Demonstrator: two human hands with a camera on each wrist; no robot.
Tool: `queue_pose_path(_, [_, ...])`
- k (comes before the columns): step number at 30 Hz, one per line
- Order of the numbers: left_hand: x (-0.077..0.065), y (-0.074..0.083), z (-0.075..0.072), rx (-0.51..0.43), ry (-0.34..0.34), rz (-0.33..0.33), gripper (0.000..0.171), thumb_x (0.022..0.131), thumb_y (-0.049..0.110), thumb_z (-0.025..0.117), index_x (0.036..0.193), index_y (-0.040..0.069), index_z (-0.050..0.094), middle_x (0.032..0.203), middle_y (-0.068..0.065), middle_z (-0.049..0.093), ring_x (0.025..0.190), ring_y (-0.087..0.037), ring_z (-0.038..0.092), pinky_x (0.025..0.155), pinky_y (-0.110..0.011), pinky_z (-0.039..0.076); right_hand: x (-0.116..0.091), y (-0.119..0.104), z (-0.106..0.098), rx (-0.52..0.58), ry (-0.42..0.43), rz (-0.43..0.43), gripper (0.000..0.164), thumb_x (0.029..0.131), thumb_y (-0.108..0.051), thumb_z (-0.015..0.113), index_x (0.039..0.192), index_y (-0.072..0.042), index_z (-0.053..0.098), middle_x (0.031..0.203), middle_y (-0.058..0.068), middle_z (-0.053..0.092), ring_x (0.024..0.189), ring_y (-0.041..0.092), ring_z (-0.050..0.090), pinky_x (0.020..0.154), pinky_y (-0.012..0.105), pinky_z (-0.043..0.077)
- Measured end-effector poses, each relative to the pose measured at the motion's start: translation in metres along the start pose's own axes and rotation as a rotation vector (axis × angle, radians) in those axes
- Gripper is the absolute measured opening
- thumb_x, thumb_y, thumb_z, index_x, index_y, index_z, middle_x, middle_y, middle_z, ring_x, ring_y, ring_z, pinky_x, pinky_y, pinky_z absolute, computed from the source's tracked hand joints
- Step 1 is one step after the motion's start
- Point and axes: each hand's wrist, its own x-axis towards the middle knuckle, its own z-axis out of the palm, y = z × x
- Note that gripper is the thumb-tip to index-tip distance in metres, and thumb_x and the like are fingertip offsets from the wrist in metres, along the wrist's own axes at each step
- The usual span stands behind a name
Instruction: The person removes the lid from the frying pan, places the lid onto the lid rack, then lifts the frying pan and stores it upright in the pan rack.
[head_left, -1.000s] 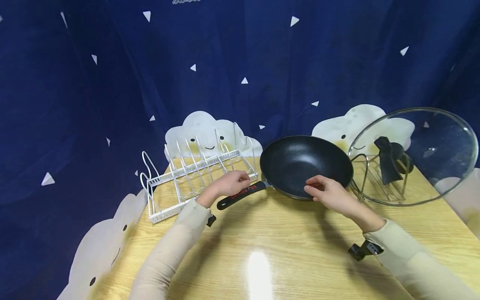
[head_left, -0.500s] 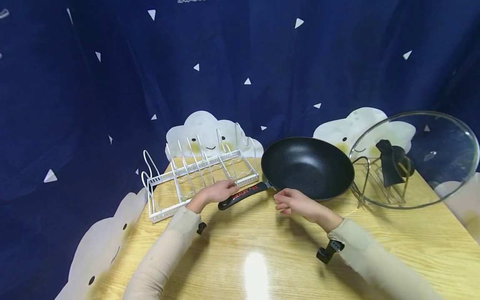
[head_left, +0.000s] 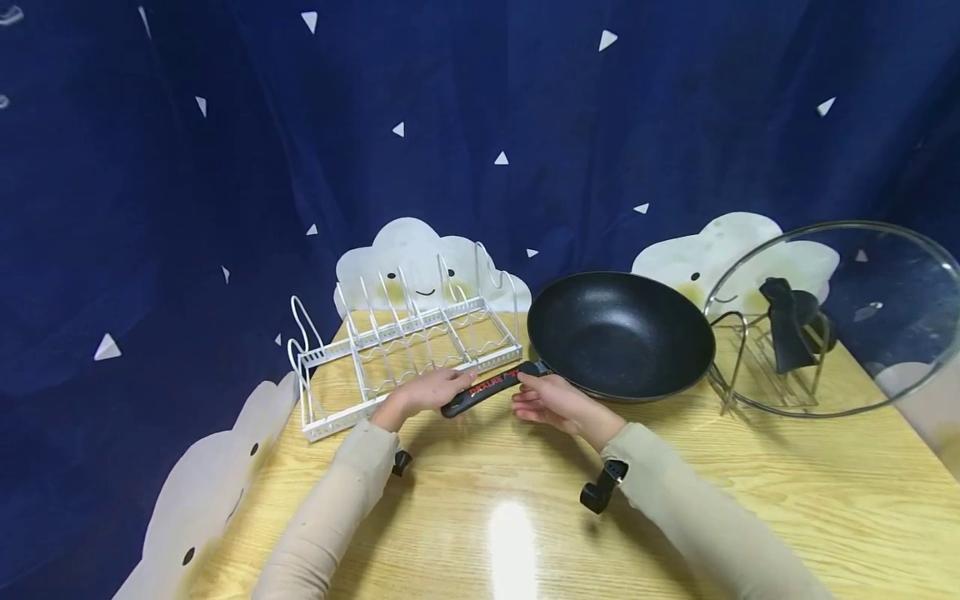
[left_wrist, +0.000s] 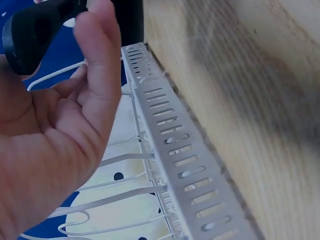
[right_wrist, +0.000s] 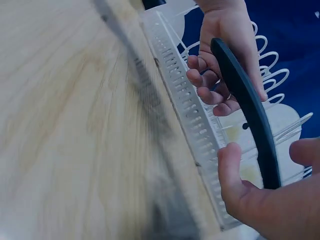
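A black wok stands on the wooden table with its long black handle pointing left toward me. My left hand is at the free end of that handle. In the right wrist view, the left hand's fingers are loosely bent on one side of the handle and its thumb lies along the other. Closer to the pan, my right hand reaches around the handle. Its thumb and a finger are on either side of the handle, with a gap showing.
A white wire rack stands directly behind the left hand; its slotted rail runs close by. Right of the wok, a metal rack holds a large glass lid and black utensils. A blue curtain hangs behind.
My right hand has moved left from over the wok's near rim to its handle. The left hand has shifted slightly left and down to the handle's end. The wok stays in place.
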Motion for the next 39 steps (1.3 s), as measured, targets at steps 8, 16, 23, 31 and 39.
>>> queue_pose_path(8, [0.006,-0.003,0.011,-0.14,-0.019,0.013,0.051,0.103,0.043,0.031,0.103,-0.001,0.057,0.082,-0.029,0.062,0.06,-0.028,0.066,0.058,-0.044,0.055,0.011,0.005,0.006,0.28,0.047,0.024,0.041,0.102,-0.028,0.04,0.116,0.01,0.046,0.093,0.016,0.062,0.082,0.02,0.066,0.084,0.033,0.051])
queue_pose_path(16, [0.009,-0.001,0.024,-0.275,-0.091,0.045,0.053,0.103,0.038,0.033,0.11,-0.011,0.049,0.072,-0.014,0.058,0.048,-0.011,0.055,0.046,-0.025,0.047,0.015,0.008,0.007,0.416,0.087,-0.005,0.037,0.104,-0.024,0.036,0.118,0.009,0.046,0.079,0.013,0.066,0.076,0.018,0.067,0.078,0.031,0.053])
queue_pose_path(23, [0.007,0.001,0.029,-0.278,-0.128,0.075,0.056,0.102,0.039,0.036,0.109,-0.015,0.05,0.064,-0.002,0.05,0.045,-0.008,0.046,0.045,-0.025,0.038,0.014,0.006,0.004,0.439,0.048,-0.007,0.03,0.104,-0.018,0.033,0.111,0.008,0.047,0.077,0.014,0.066,0.073,0.018,0.067,0.078,0.031,0.054])
queue_pose_path(31, [0.002,0.009,0.034,-0.276,-0.172,0.052,0.055,0.103,0.036,0.034,0.111,-0.016,0.047,0.066,-0.002,0.05,0.046,-0.008,0.047,0.045,-0.021,0.041,0.01,0.005,-0.001,0.437,0.012,-0.001,0.028,0.104,-0.015,0.033,0.11,0.009,0.046,0.079,0.015,0.066,0.075,0.019,0.067,0.077,0.031,0.054])
queue_pose_path(39, [0.003,0.012,0.037,-0.327,-0.264,0.007,0.055,0.103,0.035,0.035,0.115,-0.018,0.044,0.068,-0.007,0.054,0.047,-0.01,0.053,0.046,-0.023,0.047,0.005,0.007,-0.004,0.38,-0.035,-0.004,0.027,0.104,-0.014,0.033,0.107,0.008,0.047,0.078,0.013,0.067,0.074,0.018,0.067,0.077,0.03,0.054])
